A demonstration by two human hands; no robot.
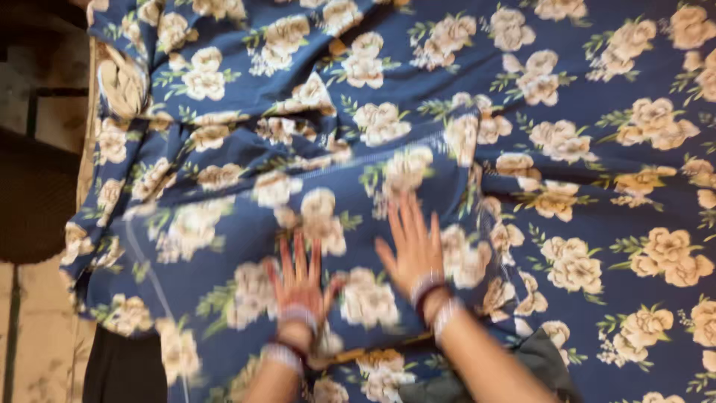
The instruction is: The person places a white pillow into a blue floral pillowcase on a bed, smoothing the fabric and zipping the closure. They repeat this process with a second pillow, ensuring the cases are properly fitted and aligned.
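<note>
Both hands lie flat on the folded cloth, the left hand at seven o'clock of the right hand, just beside it. The cloth rests on a wider spread sheet running off toward three o'clock. At nine o'clock lies the floor.

Tiled floor at left; dark mat beside it.

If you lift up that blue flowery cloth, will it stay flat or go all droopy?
Probably droopy: the blue flowery cloth already lies in soft folds and wrinkles. It likely slides and bunches when pushed, as both hands, left hand and right hand, press flat on it.
</note>
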